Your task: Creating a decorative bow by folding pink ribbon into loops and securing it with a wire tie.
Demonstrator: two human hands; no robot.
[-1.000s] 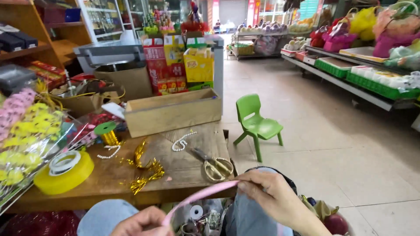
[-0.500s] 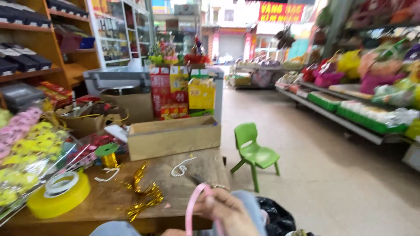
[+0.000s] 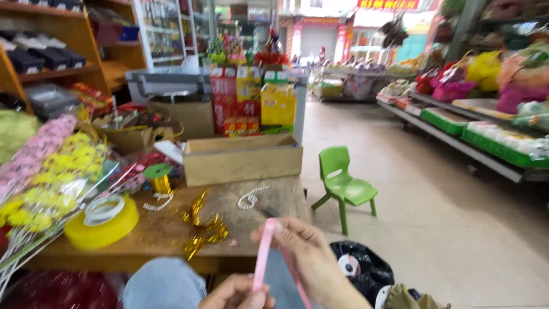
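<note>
At the bottom edge, 2 hands hold a pink ribbon (image 3: pixel 264 252) taut between them: the left hand (image 3: pixel 234 293) pinches its lower end between thumb and fingertips, and the right hand (image 3: pixel 306 252) grips the upper end at its fingertips, where the strip folds over and a second length runs down along the palm. The ribbon hangs in front of the person's knee (image 3: pixel 163 284), just short of the table (image 3: pixel 166 232). It looks thin, flat, light and limp, likely a little slick, so it probably holds best pinched flat across its width near the ends and kept under light tension; a loose grip would let it slide or twist. On the table just beyond lie curls of gold ribbon (image 3: pixel 206 226), with a dark tool handle (image 3: pixel 269 212) near the right fingers, too hidden to name. To the left sits a yellow tape roll (image 3: pixel 103 223). Farther back are a string of white beads (image 3: pixel 250 198), a green-capped spool (image 3: pixel 158 177) and a long cardboard box (image 3: pixel 243 158). Wrapped yellow and pink flowers (image 3: pixel 48 171) lean in from the left. On the floor to the right stands a small green chair (image 3: pixel 345 182), with a black bag (image 3: pixel 360 266) nearer the person. Shelves and shop displays fill the distance.
</note>
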